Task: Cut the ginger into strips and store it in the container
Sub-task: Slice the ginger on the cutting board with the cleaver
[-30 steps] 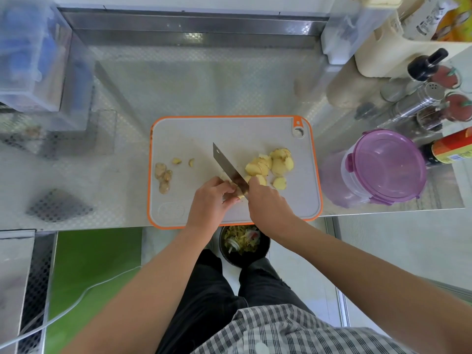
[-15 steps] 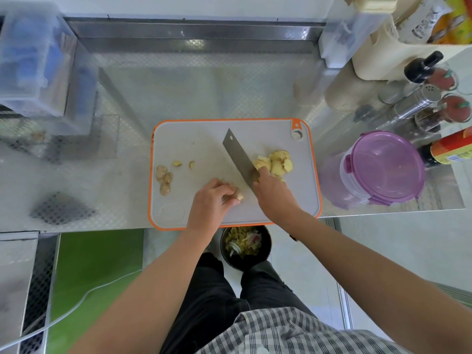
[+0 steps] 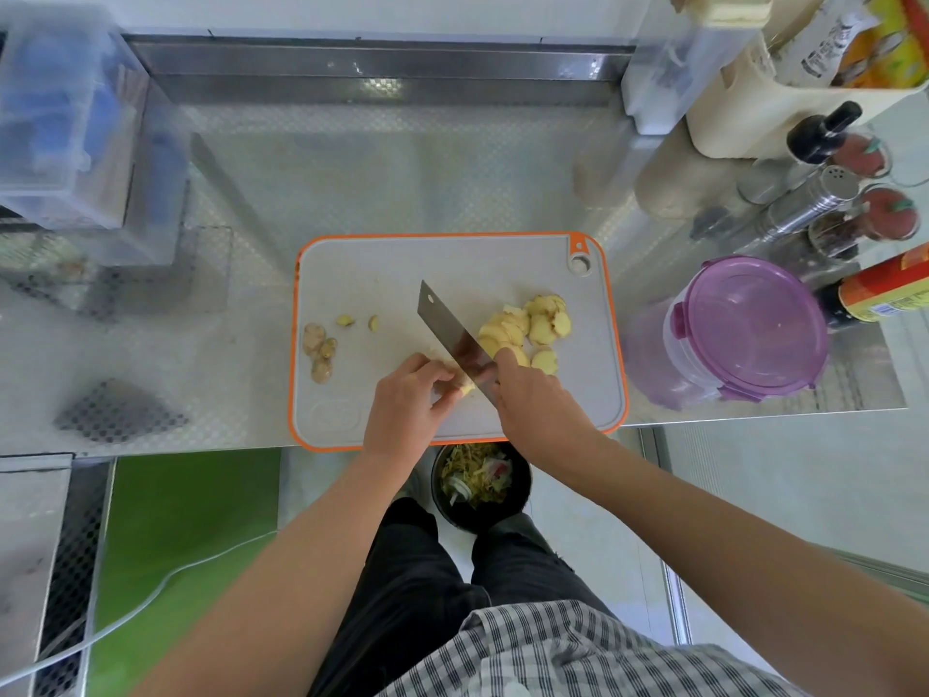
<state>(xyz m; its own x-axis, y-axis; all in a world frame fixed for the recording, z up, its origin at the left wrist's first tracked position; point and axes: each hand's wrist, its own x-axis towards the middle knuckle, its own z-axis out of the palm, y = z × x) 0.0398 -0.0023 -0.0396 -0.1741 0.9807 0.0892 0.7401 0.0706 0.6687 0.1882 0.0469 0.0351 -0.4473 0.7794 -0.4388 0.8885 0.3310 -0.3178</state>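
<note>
On the tabletop, the cutting board carries brown trimmings near its left edge. Next, the left hand curls its grip over the small ginger knob, fingertips pinching it against the board (only its pale end shows). The knife stands against that end, the right hand wrapped in a tight grip at its handle. Right of the blade lie the cut slices. Ginger is firm, fibrous and light, and its wet cut face probably slips; hold it flat side down, knuckles tucked. The purple-lidded container sits closed, far right.

Black scrap bin, steel shaker, sauce bottle
</note>
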